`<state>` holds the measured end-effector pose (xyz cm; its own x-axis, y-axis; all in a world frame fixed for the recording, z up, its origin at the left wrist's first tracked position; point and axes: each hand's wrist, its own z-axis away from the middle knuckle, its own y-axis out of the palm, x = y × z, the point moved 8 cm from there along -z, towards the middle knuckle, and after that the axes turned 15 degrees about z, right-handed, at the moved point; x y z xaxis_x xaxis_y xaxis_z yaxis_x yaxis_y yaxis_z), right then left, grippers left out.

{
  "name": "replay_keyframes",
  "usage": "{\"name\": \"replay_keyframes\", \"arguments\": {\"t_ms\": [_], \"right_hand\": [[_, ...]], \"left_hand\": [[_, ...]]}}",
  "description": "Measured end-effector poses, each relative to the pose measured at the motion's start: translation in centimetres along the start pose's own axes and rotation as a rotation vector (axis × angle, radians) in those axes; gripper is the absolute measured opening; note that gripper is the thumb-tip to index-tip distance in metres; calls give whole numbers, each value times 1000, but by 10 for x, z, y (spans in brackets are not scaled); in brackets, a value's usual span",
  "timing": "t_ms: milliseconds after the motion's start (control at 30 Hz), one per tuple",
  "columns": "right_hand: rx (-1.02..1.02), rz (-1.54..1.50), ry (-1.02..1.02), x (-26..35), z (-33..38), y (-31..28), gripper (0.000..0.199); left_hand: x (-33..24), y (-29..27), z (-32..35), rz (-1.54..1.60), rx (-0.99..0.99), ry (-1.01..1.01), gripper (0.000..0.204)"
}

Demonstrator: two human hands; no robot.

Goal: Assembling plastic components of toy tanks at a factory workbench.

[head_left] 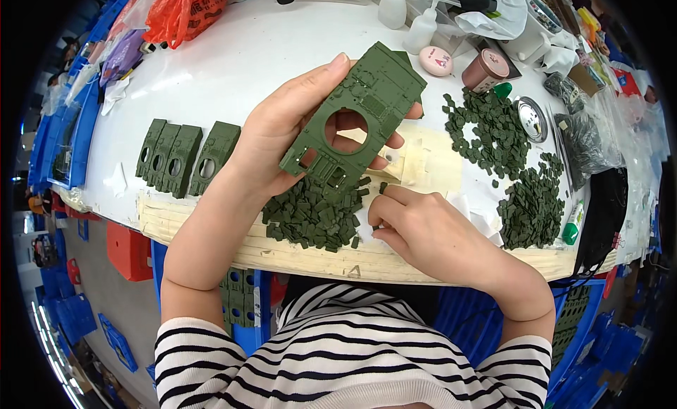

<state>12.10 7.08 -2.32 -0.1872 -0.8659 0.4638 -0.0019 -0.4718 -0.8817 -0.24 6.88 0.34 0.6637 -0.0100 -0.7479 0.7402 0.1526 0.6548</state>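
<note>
My left hand (282, 130) holds a flat green plastic model hull plate (356, 116) with a round hole in it, tilted above the table. Below it lies a heap of small green plastic pieces (314, 215). My right hand (419, 226) rests at the heap's right edge with its fingers curled, pinching at a small green piece beside a white scrap; what it grips is hard to make out.
Several matching green plates (180, 157) lie in a row at the left on the white table (233, 63). More green pieces (508, 162) are piled at the right. Bottles, a brown cup (485, 69), a round tin (532, 118) and bags crowd the far edge. Blue crates stand below.
</note>
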Motion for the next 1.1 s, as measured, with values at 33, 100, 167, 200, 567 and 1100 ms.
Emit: {"name": "replay_keyframes", "arguments": {"t_ms": [33, 100, 167, 200, 567, 1100], "right_hand": [[1, 4, -3, 1, 0, 0, 12], [1, 12, -4, 0, 0, 2, 12], [-1, 9, -10, 0, 0, 3, 12], [-2, 7, -13, 1, 0, 3, 12], [20, 55, -80, 10, 2, 2, 11], [-231, -1056, 205, -26, 6, -50, 15]], "left_hand": [[0, 1, 1, 0, -9, -1, 56], [0, 2, 2, 4, -12, -1, 56], [0, 3, 2, 17, -10, -3, 56], [1, 3, 3, 28, -6, -5, 56], [1, 1, 1, 40, 39, 4, 58], [-10, -5, -1, 54, 40, 202, 55]]}}
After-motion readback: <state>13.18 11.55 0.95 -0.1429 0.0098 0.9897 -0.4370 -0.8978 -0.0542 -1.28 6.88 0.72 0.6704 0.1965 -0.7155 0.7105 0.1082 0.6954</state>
